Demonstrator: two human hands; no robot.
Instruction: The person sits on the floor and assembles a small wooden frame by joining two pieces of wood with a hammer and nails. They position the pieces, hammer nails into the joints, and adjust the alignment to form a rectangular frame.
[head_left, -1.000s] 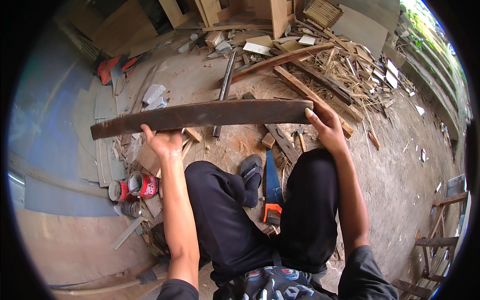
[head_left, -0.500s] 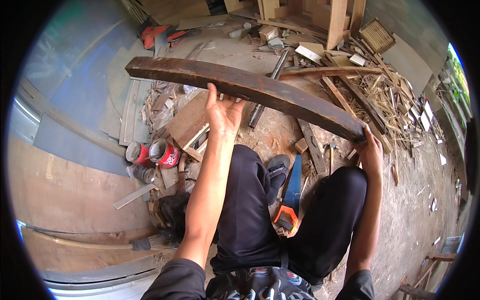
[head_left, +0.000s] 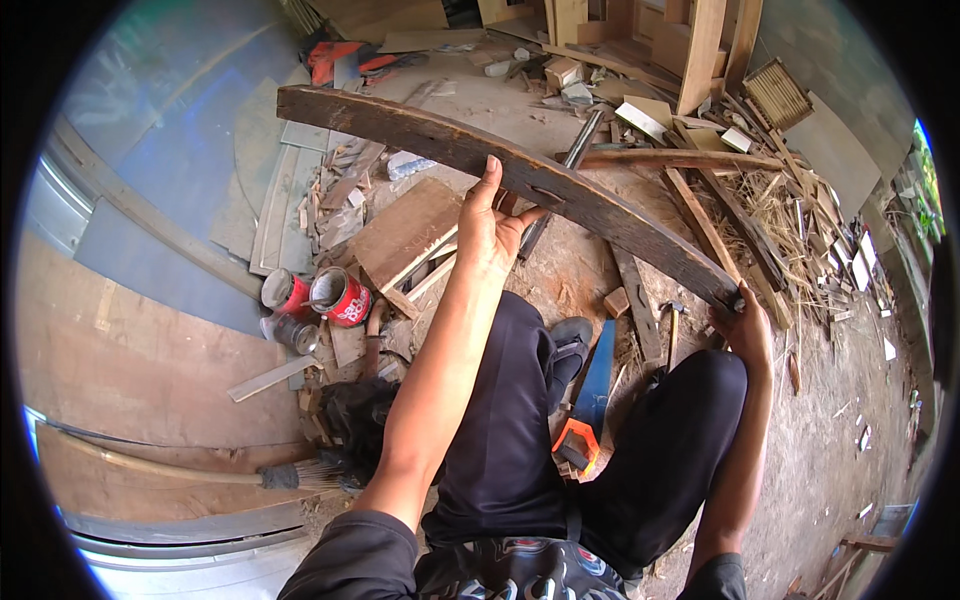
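Observation:
A long dark wooden beam slants across the view in front of me, its far end at the upper left and its near end at the right. Under its middle, my left hand grips the beam, thumb up against the near face and fingers going beneath. My right hand holds the right end, with the thumb on top and the other fingers partly hidden. A small slot shows in the beam's face beside the left hand. Below it, between my legs, lies a handsaw with a blue blade and an orange handle.
A hammer rests near my right knee. Two red cans stand at the left, by a jar. Wood scraps and straw litter the right back. A broom lies at the lower left, and a metal tube behind the beam.
The beam has rolled so that its broad face shows more, and its left end has shifted right in the view. Both hands keep their hold on it.

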